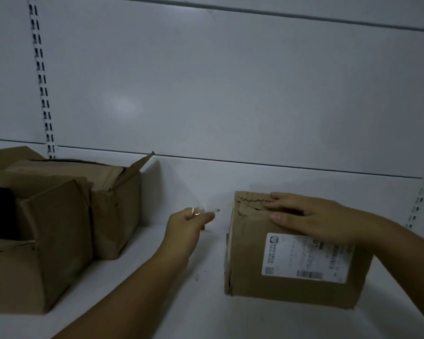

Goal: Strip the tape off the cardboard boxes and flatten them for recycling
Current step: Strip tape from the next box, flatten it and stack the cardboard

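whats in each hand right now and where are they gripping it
The left hand pinches a scrap of clear tape at one end, between thumb and fingers. The right hand grips nothing; it lies flat on top of the labelled box.

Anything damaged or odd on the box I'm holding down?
Yes. The labelled box has a torn, ragged far top edge under the right hand, and its left corner seam is crumpled. The left hand pinches clear tape.

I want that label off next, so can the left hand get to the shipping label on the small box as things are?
Probably yes. The label faces up on the box, and bare shelf lies between it and the left hand. That hand is pinching clear tape, though, and the right hand covers the label's far edge.
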Demonstrator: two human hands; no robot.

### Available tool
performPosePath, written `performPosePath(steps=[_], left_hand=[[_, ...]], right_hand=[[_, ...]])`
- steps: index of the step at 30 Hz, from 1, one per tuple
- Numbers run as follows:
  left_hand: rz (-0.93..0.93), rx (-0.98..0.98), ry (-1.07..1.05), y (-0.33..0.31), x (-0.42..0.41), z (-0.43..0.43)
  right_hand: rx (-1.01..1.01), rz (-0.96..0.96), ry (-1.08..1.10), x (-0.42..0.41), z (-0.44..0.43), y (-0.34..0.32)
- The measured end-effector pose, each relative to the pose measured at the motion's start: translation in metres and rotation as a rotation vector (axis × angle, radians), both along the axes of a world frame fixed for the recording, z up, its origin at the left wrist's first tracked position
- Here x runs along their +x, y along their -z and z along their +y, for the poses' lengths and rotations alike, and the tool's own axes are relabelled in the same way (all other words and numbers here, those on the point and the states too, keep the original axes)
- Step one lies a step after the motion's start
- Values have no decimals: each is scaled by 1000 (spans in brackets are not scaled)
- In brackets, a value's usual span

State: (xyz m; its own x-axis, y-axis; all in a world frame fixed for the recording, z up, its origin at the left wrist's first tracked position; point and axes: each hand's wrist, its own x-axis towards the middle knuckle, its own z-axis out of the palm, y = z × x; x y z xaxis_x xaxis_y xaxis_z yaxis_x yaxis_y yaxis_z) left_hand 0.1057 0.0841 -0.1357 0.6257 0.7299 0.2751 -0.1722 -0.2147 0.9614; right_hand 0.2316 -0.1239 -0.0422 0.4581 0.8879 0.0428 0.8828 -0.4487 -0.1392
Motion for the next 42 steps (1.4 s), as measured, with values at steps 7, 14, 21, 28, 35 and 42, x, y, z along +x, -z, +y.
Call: performPosePath(steps=[7, 14, 21, 28, 35, 42], left_hand=[[-304, -423, 270, 12, 2, 6], [-502, -816, 586, 2, -11, -2], [-341, -613, 348, 9, -9, -1], [-204, -605, 229, 9, -16, 2], [230, -87, 28, 23, -19, 11], [479, 462, -355, 29, -20, 18]], right_hand=[[-16, 104, 11, 2, 4, -4], [40, 204, -8, -2, 5, -5], [36, 180, 8, -1, 8, -6], [64, 206, 20, -5, 9, -6], [80, 200, 16, -6, 8, -5], [84, 183, 13, -7, 8, -5]])
